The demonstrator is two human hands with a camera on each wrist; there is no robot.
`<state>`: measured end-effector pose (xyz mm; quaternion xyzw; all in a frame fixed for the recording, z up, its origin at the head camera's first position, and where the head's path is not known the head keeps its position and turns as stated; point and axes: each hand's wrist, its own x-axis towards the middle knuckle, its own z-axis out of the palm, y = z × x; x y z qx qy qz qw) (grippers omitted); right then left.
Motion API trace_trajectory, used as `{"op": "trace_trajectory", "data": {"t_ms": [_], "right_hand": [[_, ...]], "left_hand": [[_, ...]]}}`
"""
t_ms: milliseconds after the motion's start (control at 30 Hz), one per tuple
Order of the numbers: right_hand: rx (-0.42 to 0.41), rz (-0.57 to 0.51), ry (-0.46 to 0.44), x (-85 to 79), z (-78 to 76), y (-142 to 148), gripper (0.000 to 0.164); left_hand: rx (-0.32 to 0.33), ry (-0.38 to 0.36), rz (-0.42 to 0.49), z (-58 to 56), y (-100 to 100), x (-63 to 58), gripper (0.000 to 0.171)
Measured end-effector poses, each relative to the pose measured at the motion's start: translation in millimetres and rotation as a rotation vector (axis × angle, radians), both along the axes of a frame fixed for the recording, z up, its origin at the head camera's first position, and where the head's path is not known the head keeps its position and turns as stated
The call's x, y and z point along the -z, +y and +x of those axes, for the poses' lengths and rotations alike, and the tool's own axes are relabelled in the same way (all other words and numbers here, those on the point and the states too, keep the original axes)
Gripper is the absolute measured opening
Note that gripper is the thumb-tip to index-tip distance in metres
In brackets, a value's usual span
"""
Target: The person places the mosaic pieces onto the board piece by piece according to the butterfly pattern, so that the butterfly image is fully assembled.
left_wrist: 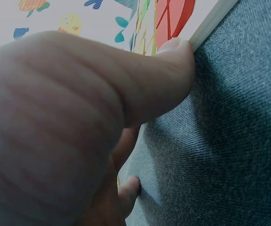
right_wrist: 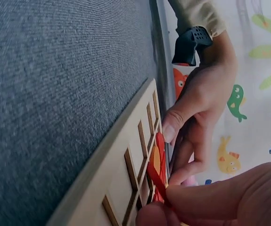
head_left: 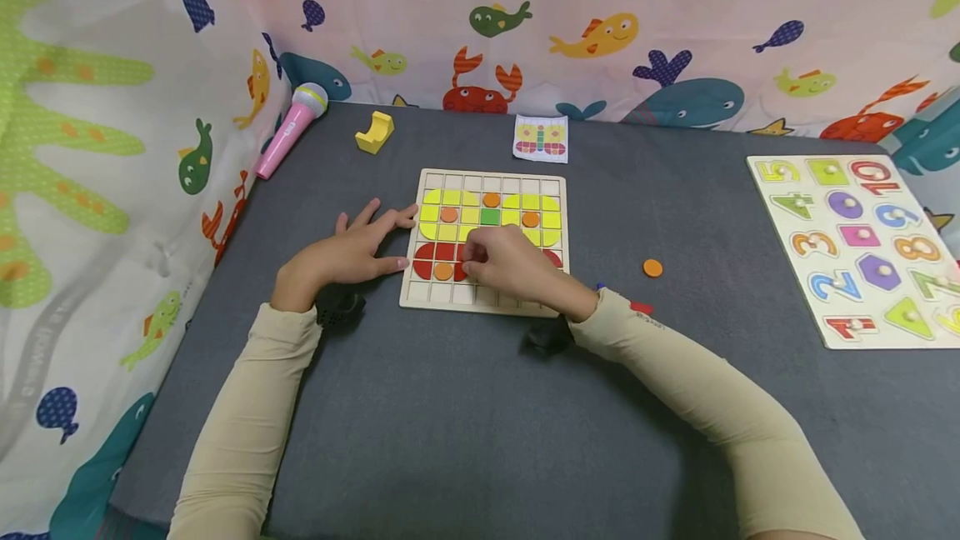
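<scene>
A wooden grid board (head_left: pixel 442 297) lies on the grey cloth, with yellow, red, orange and green tiles set in its squares. My left hand (head_left: pixel 348 248) spreads its fingers beside the board, the thumb (left_wrist: pixel 175 54) and a fingertip touching its left edge. Over the lower middle of the board, my right hand (head_left: pixel 517 265) pinches a red tile (right_wrist: pixel 157 180) between thumb and finger. That tile is tilted up beside an orange disc (right_wrist: pixel 156 159) in the red area; the right hand hides it in the head view. Part of the board's red rows is covered too.
A loose orange disc (head_left: pixel 652 268) lies right of the board, and a red piece (head_left: pixel 641 307) shows beside the right sleeve. Behind stand a pattern card (head_left: pixel 541 152), a yellow block (head_left: pixel 375 132) and a pink microphone (head_left: pixel 288 136). A number puzzle (head_left: pixel 817 327) lies far right.
</scene>
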<state>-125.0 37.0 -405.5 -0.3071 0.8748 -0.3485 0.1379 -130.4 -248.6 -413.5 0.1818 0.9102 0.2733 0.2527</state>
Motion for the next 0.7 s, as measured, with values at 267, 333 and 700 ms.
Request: {"op": "trace_trajectory", "data": {"t_ms": [267, 333, 700], "right_hand": [[0.006, 0.053, 0.039, -0.1, 2.7, -3, 0.011], [-0.010, 0.061, 0.054, 0.3, 2.5, -6, 0.011], [-0.017, -0.015, 0.067, -0.2, 2.9, 13, 0.008]], "left_hand": [[0.001, 0.010, -0.030, -2.5, 5, 0.4, 0.060], [-0.003, 0.009, -0.033, -2.2, 4, 0.4, 0.060], [-0.007, -0.005, -0.037, -1.6, 0, 1.0, 0.060]]}}
